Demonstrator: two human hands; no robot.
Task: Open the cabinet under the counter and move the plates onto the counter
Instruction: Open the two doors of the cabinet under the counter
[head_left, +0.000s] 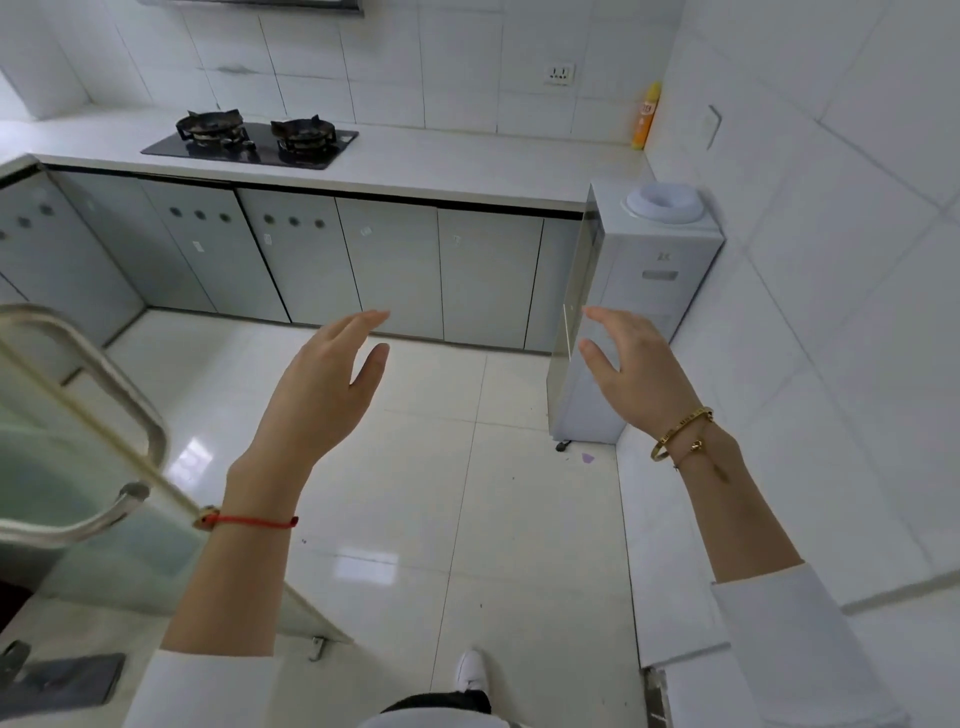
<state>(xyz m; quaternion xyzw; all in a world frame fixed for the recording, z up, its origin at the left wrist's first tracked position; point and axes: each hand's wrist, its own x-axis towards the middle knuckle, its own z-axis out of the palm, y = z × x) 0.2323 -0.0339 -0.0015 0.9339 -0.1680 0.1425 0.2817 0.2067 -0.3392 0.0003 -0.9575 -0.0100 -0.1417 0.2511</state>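
Both hands up in mid-air, holding nothing. Left hand (324, 379) sits just left of frame centre, fingers straight and relaxed, thumb apart, palm turned inward. Right hand (631, 364) at about 2 o'clock from centre, fingers loosely spread, palm facing the left one. Wide gap between the two, neither touches anything.

Cabinet doors (389, 270) run under the counter (467, 166) across the 12 o'clock band, all closed from what shows. Plates not visible, can't tell which door they're behind. Counter top is white and carries a two-burner stove (252, 140) at 11 o'clock and a yellow bottle (644, 117) in the far corner at 1 o'clock, against the tiled wall.

Water dispenser (639, 291) stands on the floor at the right end of the cabinets, partly behind the right hand. Glass door with metal handle (98, 415) at 9 o'clock, near the left forearm. Red string on the left wrist, gold bracelets (680, 434) on the right. White shoe (470, 670) at 6 o'clock.
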